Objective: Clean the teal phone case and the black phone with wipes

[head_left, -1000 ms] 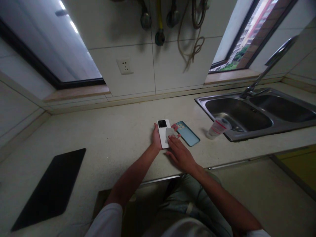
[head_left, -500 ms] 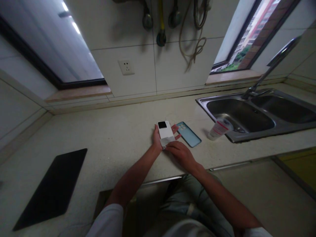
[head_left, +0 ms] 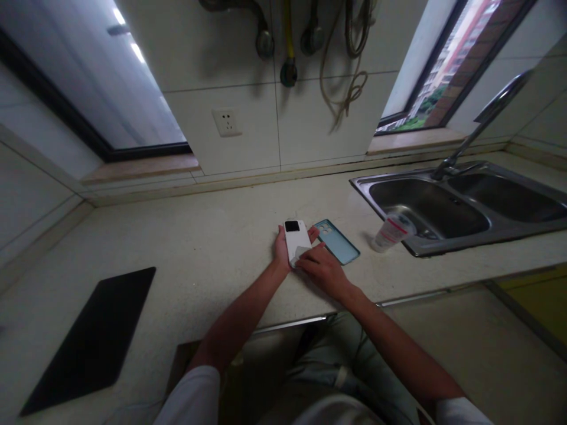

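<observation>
Judging by looks, the white phone (head_left: pixel 296 237) over the counter (head_left: pixel 212 254) is light, stiff, likely slick and fragile, best held by its long edges. Left hand (head_left: pixel 280 254) cradles it from underneath, thumb and fingers on opposite edges; right hand (head_left: pixel 324 268), back upward, pinches a thin grey wipe (head_left: pixel 299 252) on its lower end. Blue case (head_left: pixel 340 243) lies just right of it, steel sink (head_left: pixel 425 198) farther off

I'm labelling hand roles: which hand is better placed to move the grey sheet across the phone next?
Probably the right hand: it holds the grey sheet at the lower end of the phone, while the left hand supports the phone.
</observation>
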Motion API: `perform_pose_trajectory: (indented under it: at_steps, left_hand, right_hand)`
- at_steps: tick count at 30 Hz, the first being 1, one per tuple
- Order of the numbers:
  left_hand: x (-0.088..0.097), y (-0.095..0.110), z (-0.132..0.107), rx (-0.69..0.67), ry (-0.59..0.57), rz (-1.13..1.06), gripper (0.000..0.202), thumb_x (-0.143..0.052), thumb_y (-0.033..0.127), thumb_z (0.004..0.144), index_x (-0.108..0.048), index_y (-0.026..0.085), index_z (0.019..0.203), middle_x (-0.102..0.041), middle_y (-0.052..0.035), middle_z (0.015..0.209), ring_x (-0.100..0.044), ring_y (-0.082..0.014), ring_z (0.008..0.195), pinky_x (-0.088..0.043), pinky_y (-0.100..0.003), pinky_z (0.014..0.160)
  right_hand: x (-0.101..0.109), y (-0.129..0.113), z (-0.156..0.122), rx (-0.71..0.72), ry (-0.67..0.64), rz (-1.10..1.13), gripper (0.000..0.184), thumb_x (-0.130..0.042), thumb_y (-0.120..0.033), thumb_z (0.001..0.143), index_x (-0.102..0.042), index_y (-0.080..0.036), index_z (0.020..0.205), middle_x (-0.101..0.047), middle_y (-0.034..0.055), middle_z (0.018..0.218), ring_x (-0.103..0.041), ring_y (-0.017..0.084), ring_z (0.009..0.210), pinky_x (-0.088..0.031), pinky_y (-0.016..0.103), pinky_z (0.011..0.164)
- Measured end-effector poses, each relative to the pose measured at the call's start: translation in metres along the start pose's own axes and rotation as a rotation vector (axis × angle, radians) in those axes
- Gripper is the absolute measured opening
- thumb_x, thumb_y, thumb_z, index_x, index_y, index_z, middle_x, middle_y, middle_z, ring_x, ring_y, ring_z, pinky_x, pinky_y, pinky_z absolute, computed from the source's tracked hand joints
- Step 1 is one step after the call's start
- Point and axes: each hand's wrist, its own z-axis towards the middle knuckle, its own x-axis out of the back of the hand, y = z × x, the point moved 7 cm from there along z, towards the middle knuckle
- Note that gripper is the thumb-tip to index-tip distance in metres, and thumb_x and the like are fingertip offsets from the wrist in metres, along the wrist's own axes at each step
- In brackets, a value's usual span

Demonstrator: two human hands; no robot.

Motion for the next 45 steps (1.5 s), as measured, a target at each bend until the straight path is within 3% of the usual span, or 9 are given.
perform_pose_trajectory:
  at_steps: [8, 12, 22, 28, 33, 39, 45]
  left_hand:
    - [0.002, 0.006, 0.005, -0.019, 0.057, -0.042, 0.069, -0.030, 0.066, 0.094, -0.061, 0.013, 0.123, -0.068, -0.0219, 0.120, -0.064, -0.0369, 0.116, -0.052, -0.053, 0.094]
    - [0.002, 0.004, 0.003, 0.001, 0.064, -0.013, 0.068, -0.027, 0.067, 0.094, -0.063, 0.014, 0.118, -0.070, -0.0200, 0.115, -0.068, -0.0348, 0.110, -0.054, -0.052, 0.092]
    - [0.008, 0.008, 0.006, -0.023, 0.082, -0.002, 0.064, -0.030, 0.068, 0.093, -0.066, 0.016, 0.101, -0.073, -0.0183, 0.096, -0.068, -0.0358, 0.109, -0.051, -0.055, 0.096]
    - [0.013, 0.009, 0.008, -0.047, 0.062, -0.011, 0.061, -0.033, 0.069, 0.092, -0.066, 0.018, 0.102, -0.072, -0.0144, 0.092, -0.069, -0.0342, 0.105, -0.049, -0.055, 0.097]
    - [0.011, 0.011, 0.007, -0.059, 0.087, -0.003, 0.062, -0.031, 0.067, 0.094, -0.065, 0.017, 0.107, -0.072, -0.0145, 0.090, -0.069, -0.0346, 0.105, -0.051, -0.054, 0.094]
    - [0.001, 0.000, 0.007, 0.025, -0.009, 0.052, 0.074, -0.023, 0.071, 0.093, -0.063, 0.014, 0.118, -0.072, -0.0178, 0.103, -0.068, -0.0357, 0.107, -0.052, -0.053, 0.091]
    - [-0.001, -0.008, 0.006, 0.107, -0.013, 0.074, 0.076, -0.025, 0.070, 0.093, -0.065, 0.011, 0.120, -0.073, -0.0179, 0.101, -0.071, -0.0322, 0.095, -0.055, -0.047, 0.086]
  right_hand:
    - [0.010, 0.021, 0.000, -0.019, -0.113, 0.000, 0.019, -0.061, -0.012, 0.092, -0.076, -0.023, 0.097, -0.071, 0.0073, 0.091, -0.060, 0.020, 0.085, -0.043, 0.031, 0.073]
    - [0.014, 0.021, -0.002, -0.013, -0.164, -0.002, 0.019, -0.060, -0.012, 0.092, -0.075, -0.023, 0.098, -0.071, 0.0071, 0.093, -0.061, 0.020, 0.088, -0.046, 0.032, 0.081]
    - [0.000, 0.011, 0.013, 0.026, -0.216, -0.102, 0.009, -0.066, -0.019, 0.088, -0.076, -0.020, 0.088, -0.071, 0.0066, 0.086, -0.060, 0.019, 0.079, -0.041, 0.030, 0.072]
    - [-0.003, 0.015, 0.010, -0.002, -0.250, -0.120, 0.011, -0.065, -0.017, 0.088, -0.075, -0.021, 0.089, -0.072, 0.0074, 0.090, -0.063, 0.019, 0.078, -0.042, 0.030, 0.069]
    - [0.003, 0.021, 0.007, -0.046, -0.222, -0.073, 0.010, -0.067, -0.020, 0.088, -0.075, -0.023, 0.091, -0.073, 0.0066, 0.093, -0.065, 0.019, 0.084, -0.046, 0.028, 0.072]
    - [0.010, 0.043, 0.003, -0.156, -0.170, 0.039, 0.018, -0.059, -0.025, 0.096, -0.076, -0.022, 0.099, -0.074, 0.0088, 0.097, -0.067, 0.021, 0.088, -0.051, 0.029, 0.073]
    - [-0.004, 0.059, 0.018, -0.272, -0.041, 0.028, 0.021, -0.055, -0.026, 0.097, -0.075, -0.020, 0.102, -0.071, 0.0119, 0.106, -0.064, 0.024, 0.098, -0.052, 0.035, 0.082]
